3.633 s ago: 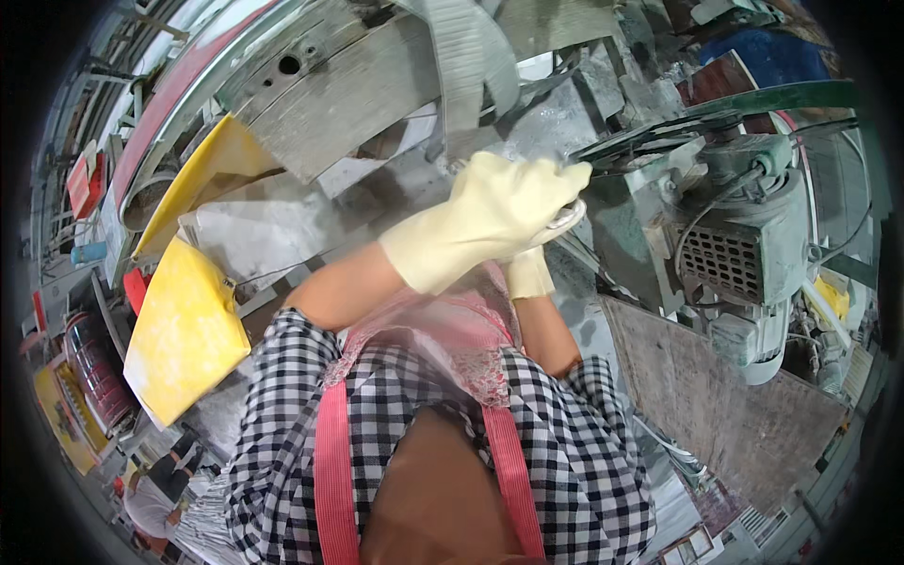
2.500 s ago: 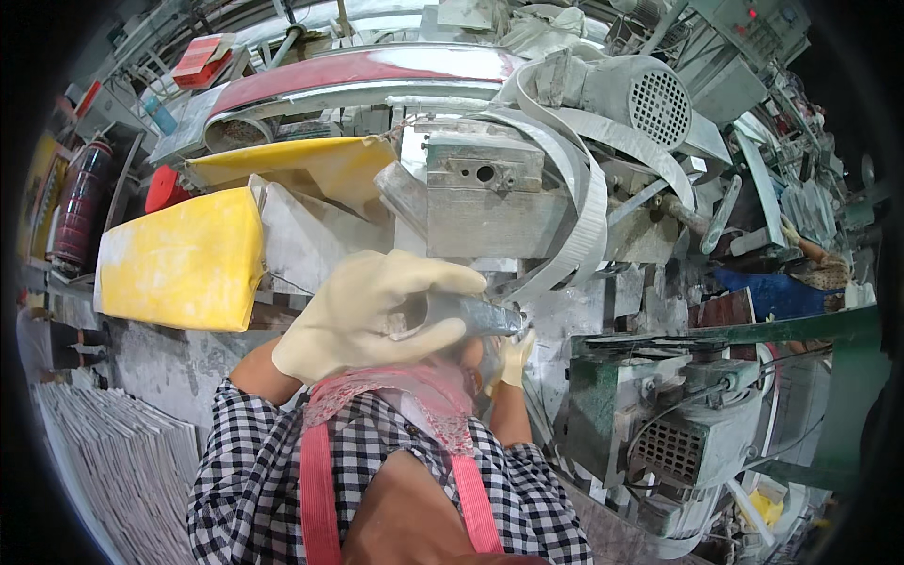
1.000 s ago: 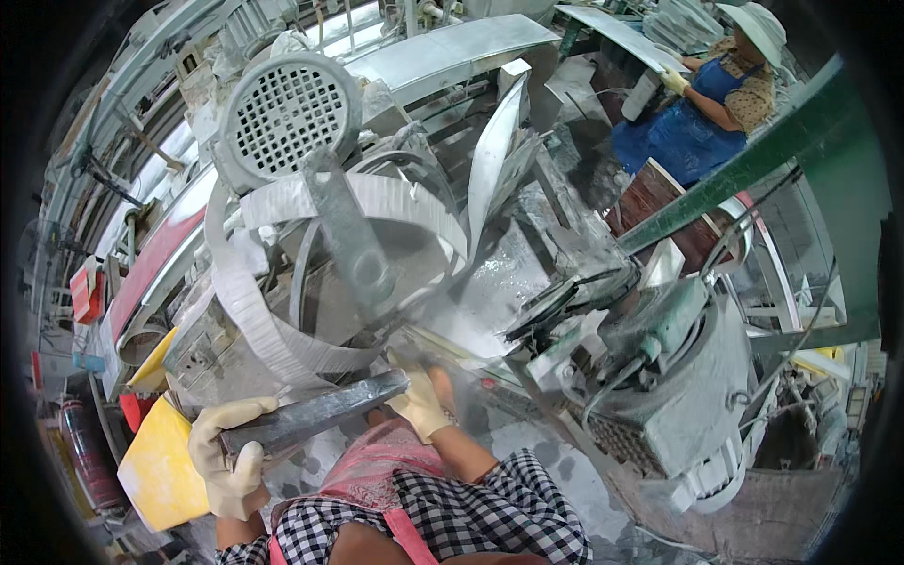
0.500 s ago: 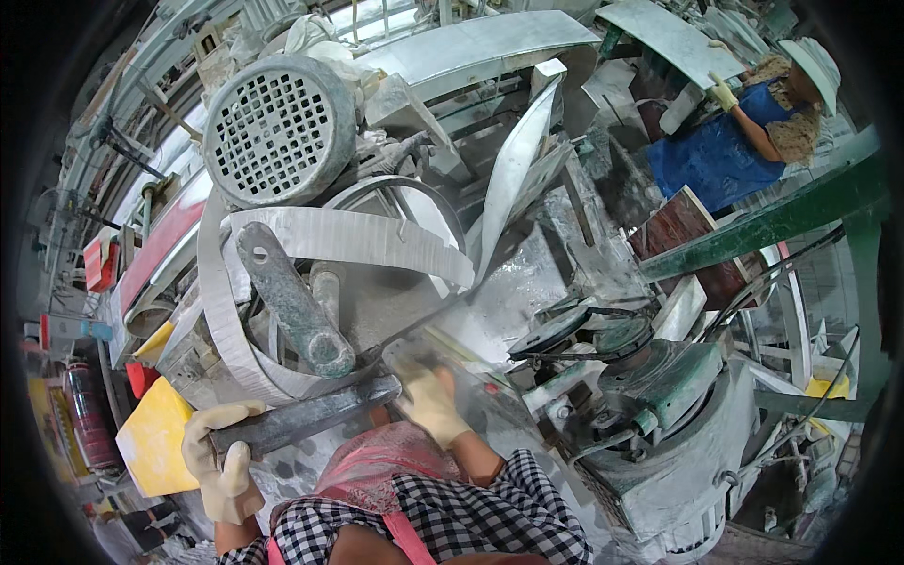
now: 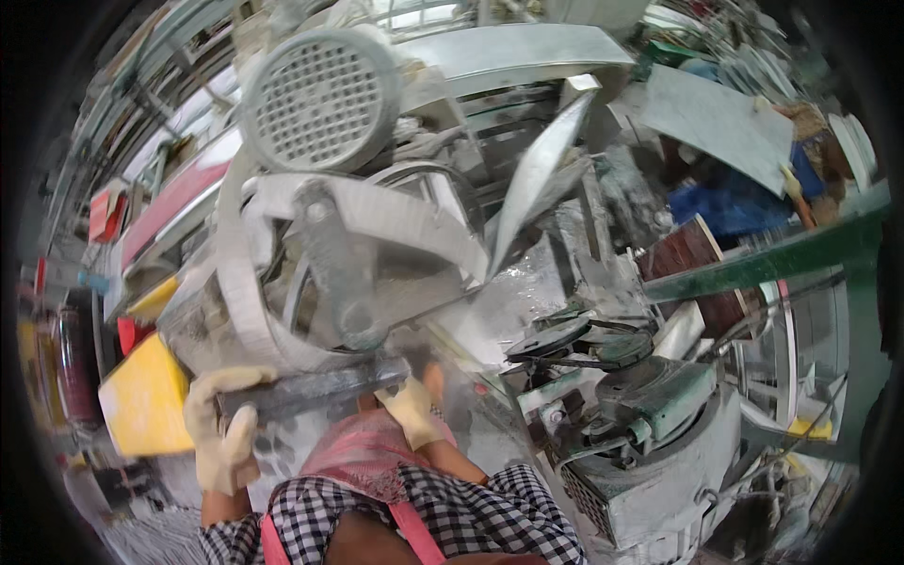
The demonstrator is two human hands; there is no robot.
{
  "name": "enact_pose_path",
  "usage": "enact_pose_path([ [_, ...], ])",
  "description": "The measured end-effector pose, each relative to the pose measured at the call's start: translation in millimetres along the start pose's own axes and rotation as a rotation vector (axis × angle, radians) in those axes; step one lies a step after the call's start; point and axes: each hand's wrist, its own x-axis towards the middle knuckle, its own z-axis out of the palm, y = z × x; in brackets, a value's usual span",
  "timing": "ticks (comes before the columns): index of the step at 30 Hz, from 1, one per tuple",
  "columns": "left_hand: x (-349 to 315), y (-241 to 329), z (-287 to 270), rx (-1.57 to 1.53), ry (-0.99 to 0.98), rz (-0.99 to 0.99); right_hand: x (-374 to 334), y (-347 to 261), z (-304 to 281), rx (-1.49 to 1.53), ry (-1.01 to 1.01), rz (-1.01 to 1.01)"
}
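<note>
The bar (image 5: 315, 394) has levelled slightly on the near side of the belt (image 5: 405, 215), still spanning both hands: the left hand (image 5: 218, 433) clasps its left end, the right hand (image 5: 414, 414) touches its other, blur hiding whether it grips

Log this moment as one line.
left hand: gripping dark grey bar, left end; right hand: at bar's right end; looped belt: beyond bar
</note>
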Motion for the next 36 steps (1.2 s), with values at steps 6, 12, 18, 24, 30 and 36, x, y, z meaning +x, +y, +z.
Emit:
enact_pose_path([
  [6,4,10,-23,0.249,-0.181,-0.055,25,25,48,1.546,-0.088,0.564],
  [12,2,6,-58,0.215,-0.232,0.065,25,14,58,1.260,-0.238,0.396],
  [18,-3,-23,-88,0.209,-0.269,0.228,4,2,26,0.886,-0.211,0.285],
  [24,-16,-44,-123,0.095,-0.328,0.185,4,14,62,1.016,-0.032,0.324],
  [30,-35,-66,-159,-0.022,-0.245,0.153,-29,-21,51,0.774,0.105,0.201],
  [36,-49,-80,-174,0.025,-0.173,0.110,-35,-56,42,0.670,0.164,0.360],
])
